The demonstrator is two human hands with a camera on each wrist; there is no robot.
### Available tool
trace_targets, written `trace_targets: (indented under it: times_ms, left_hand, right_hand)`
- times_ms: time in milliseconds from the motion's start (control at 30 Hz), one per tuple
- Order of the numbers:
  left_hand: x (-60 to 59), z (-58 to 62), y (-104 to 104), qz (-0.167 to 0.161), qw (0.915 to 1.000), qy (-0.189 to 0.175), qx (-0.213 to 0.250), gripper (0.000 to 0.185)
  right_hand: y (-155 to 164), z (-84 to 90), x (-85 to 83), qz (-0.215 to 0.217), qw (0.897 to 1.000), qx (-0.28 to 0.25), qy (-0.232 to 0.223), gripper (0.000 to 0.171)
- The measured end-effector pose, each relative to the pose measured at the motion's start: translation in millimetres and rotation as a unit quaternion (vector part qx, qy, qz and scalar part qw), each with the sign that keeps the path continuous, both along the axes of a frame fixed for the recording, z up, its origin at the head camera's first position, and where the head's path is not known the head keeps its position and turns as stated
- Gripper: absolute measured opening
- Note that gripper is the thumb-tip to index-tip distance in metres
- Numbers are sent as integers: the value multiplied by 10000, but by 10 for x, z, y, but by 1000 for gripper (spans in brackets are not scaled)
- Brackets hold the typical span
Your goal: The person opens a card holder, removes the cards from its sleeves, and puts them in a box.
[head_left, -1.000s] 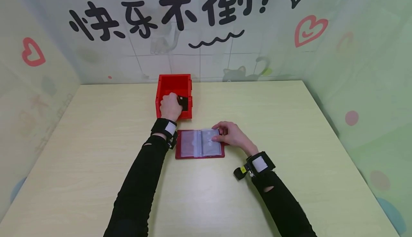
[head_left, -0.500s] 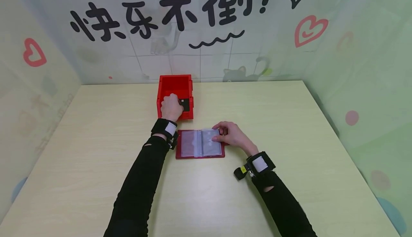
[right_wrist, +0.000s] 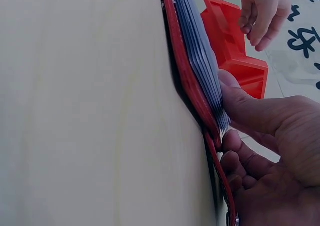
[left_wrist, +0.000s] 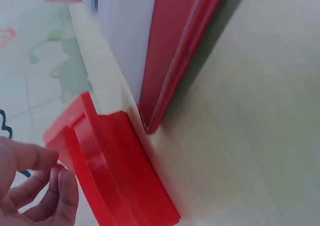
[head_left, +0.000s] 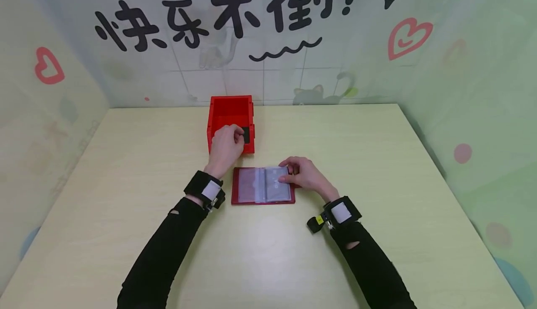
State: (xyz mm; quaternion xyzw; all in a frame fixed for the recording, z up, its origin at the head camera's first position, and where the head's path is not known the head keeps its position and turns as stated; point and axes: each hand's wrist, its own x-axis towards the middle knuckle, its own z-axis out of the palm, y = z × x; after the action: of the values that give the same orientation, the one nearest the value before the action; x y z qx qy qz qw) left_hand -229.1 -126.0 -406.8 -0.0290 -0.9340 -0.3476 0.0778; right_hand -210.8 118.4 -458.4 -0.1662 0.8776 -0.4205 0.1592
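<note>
An open red card holder with clear plastic sleeves lies flat on the table. My right hand holds its right side, with the thumb on the sleeves and the fingers curled under the cover. My left hand is over the front of the red box, just beyond the holder. Its thumb and fingertips are pinched together at a small black card. The left wrist view shows those curled fingers beside the box wall and the holder's edge. The card does not show in either wrist view.
The pale wooden table is boxed in by printed walls at the back and on both sides. The red box stands near the back wall, at the middle. Both forearms wear black sleeves and wrist straps.
My left wrist has drawn back toward me and swung left, while the hand stays at the box front. The right hand and the card holder have not moved.
</note>
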Motion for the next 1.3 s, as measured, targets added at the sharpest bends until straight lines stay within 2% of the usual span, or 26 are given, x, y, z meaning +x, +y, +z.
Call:
trace_targets:
  times_ms: [133, 233, 367, 567, 800, 933, 1033, 1167, 1300]
  left_hand:
    - [183, -32, 49, -743, 9960, -500, 64, 24]
    - [285, -98, 79, -1263, 9860, -1077, 141, 32]
    - [357, -202, 102, -1619, 9727, -1647, 225, 39]
    - [364, -308, 100, -1688, 9692, -1756, 373, 33]
    - [364, -343, 93, -1656, 9650, -1933, 635, 28]
    - [370, -352, 88, -1659, 9621, -2001, 819, 27]
    - [377, -353, 79, -1706, 9613, -1986, 855, 25]
    - [382, -366, 71, -1807, 9599, -1968, 846, 21]
    - [387, -382, 57, -1917, 9562, -2013, 914, 21]
  right_hand:
    - [10, -1, 0, 20, 10000, 6, 48, 38]
    - [14, -3, -1, 42, 9999, 12, 121, 38]
    - [13, -2, -6, 43, 9997, 8, 242, 38]
    - [6, 11, -13, 52, 9997, -31, 231, 37]
    - [-13, 54, -22, -106, 9998, -63, 133, 20]
    - [-32, 75, 0, -221, 9997, -41, -37, 21]
    - [-47, 99, 42, -246, 9992, -245, -203, 26]
    - [-75, 103, 108, -239, 9956, -819, -393, 30]
    - [-123, 86, 158, -196, 9904, -1325, -345, 36]
